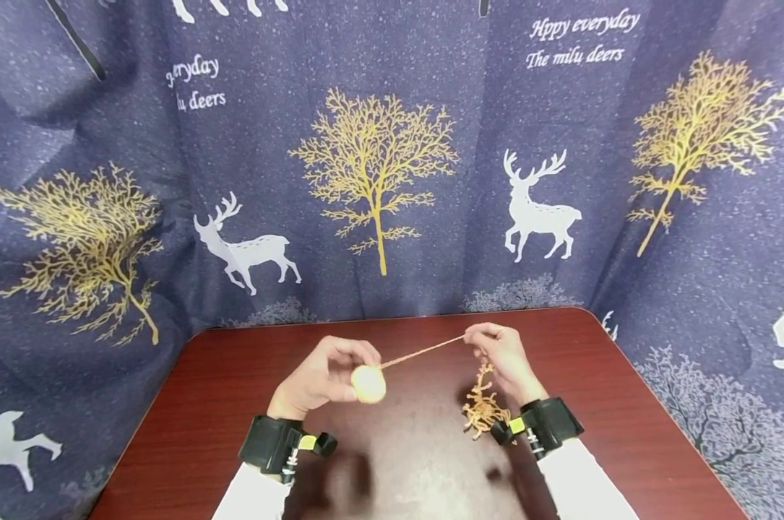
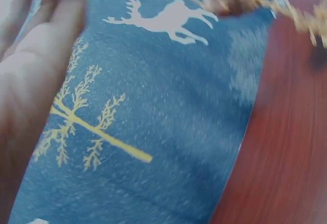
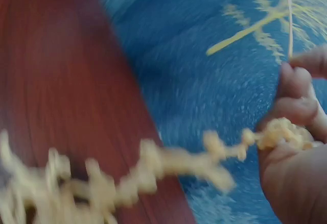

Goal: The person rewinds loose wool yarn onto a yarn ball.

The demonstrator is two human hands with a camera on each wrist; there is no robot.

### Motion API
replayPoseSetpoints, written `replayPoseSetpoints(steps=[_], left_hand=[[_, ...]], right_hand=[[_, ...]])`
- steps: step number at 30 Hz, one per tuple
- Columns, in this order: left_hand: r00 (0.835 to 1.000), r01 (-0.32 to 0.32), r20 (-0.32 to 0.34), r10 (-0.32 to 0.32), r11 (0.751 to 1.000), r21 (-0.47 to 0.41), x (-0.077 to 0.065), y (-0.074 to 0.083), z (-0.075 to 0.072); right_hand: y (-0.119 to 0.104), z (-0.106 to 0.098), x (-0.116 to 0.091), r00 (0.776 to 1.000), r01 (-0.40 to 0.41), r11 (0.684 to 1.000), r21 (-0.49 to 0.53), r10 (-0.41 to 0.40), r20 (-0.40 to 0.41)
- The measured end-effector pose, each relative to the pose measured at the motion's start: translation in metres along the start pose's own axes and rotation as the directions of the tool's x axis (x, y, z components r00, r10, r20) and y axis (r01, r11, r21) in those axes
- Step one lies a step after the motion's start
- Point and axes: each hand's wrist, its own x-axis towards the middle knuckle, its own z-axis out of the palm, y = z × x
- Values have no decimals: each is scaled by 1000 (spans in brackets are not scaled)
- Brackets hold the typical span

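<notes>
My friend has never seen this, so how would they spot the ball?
Find the red-brown table, then the left hand above it. In its grip is a pale yellow ball, round and compact, unlike the knobbly tan strand hanging from the right hand.

Head view forward-down, wrist views close, all sharing tabletop (image 1: 424, 426)

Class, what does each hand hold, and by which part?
The left hand holds a pale ball by its hand-facing side; the right hand pinches the cord away from the ball, with knotted strands hanging below.
</notes>
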Motion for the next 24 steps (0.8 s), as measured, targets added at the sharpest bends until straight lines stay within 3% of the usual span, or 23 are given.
replayPoseSetpoints(steps=[2, 4, 6, 7, 8, 9, 10, 11, 13, 14, 15, 16, 17, 18, 19, 20, 22, 23, 24], left_hand=[[991, -104, -98, 95, 990, -92, -1, -1, -1], [963, -201, -219, 159, 963, -182, -2, -1, -2], [910, -300, -365, 198, 922, -247, -1, -1, -3], [869, -343, -452, 201, 903, -260, 0, -1, -4], [816, -382, -545, 193, 888, -258, 2, -2, -5], [748, -408, -639, 179, 883, -231, 4, -2, -6], [665, -420, -729, 164, 889, -184, 5, -3, -7], [573, -413, -806, 148, 902, -128, 7, -4, -8], [369, -343, -921, 128, 939, -7, 9, -7, -12], [276, -263, -951, 140, 963, 65, 9, -9, -14], [200, -146, -966, 167, 979, 139, 9, -12, -15], [147, -16, -967, 207, 978, 207, 7, -15, -17], [124, 125, -959, 255, 955, 270, 5, -18, -18], [126, 283, -943, 307, 900, 331, 2, -21, -19], [160, 427, -922, 352, 818, 386, -1, -23, -19], [213, 551, -899, 383, 712, 435, -4, -25, -19], [359, 705, -855, 374, 492, 511, -8, -27, -17], [429, 750, -843, 325, 392, 533, -10, -27, -15], [489, 775, -835, 252, 314, 548, -11, -26, -13]], right_hand=[[3, 0, -1, 998, 32, 972, -232, -21, 52], [5, 0, -3, 988, 89, 913, -398, -31, 149], [7, 0, -6, 964, 156, 861, -483, -26, 265], [7, -1, -7, 944, 199, 840, -505, -25, 330], [7, -2, -8, 920, 234, 828, -510, -19, 391], [7, -2, -9, 895, 263, 822, -505, -11, 446], [6, -3, -10, 868, 283, 824, -491, -3, 496], [5, -3, -11, 839, 303, 831, -467, -1, 543], [3, -5, -13, 781, 333, 851, -406, -8, 625], [1, -6, -14, 753, 335, 867, -369, -12, 657], [0, -7, -15, 726, 334, 885, -325, -21, 688], [-2, -8, -15, 703, 327, 902, -281, -34, 710], [-4, -9, -15, 689, 322, 915, -245, -49, 723], [-5, -10, -15, 681, 323, 922, -213, -70, 729], [-7, -12, -15, 677, 309, 936, -168, -92, 730], [-9, -13, -14, 676, 293, 950, -110, -124, 726], [-12, -16, -12, 692, 271, 962, 9, -202, 693], [-13, -17, -11, 699, 255, 963, 83, -243, 672], [-14, -18, -10, 703, 237, 957, 169, -289, 650]])
